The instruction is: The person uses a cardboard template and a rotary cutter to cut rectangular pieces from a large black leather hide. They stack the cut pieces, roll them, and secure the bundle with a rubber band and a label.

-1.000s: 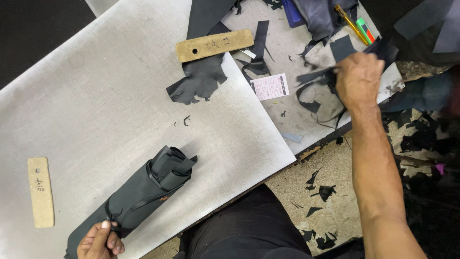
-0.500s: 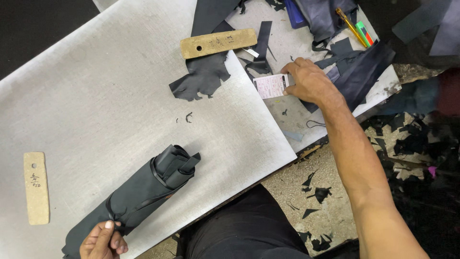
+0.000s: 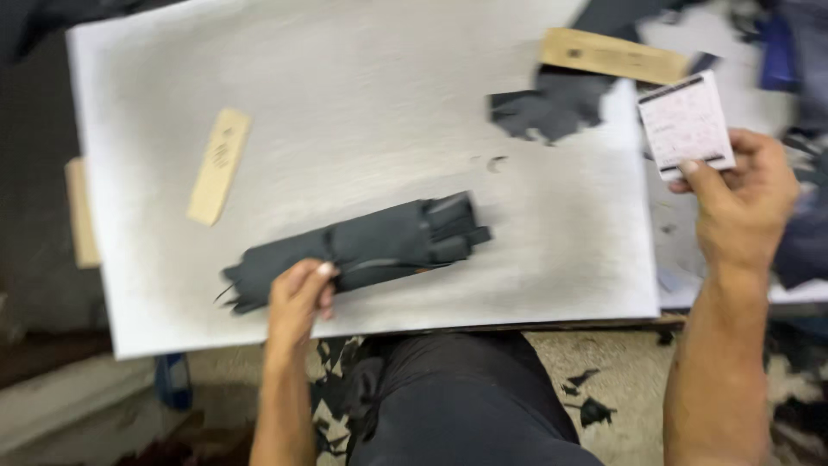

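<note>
1 dark rolled bundle point(image 3: 362, 250) lies near the bench's point(image 3: 345, 103) front edge, its long axis running left to right, the right end tilted slightly toward the far edge. My left hand point(image 3: 297, 298) rests on its left part, fingers curled over it in a loose grip. My right hand point(image 3: 746, 203) is well apart, off the right edge, pinching 1 white card point(image 3: 686, 125). I count 2 tan strips: 1 point(image 3: 218, 166) toward the left edge, 1 point(image 3: 614, 57) at the far right corner, beside 1 dark scrap point(image 3: 552, 108).
</note>
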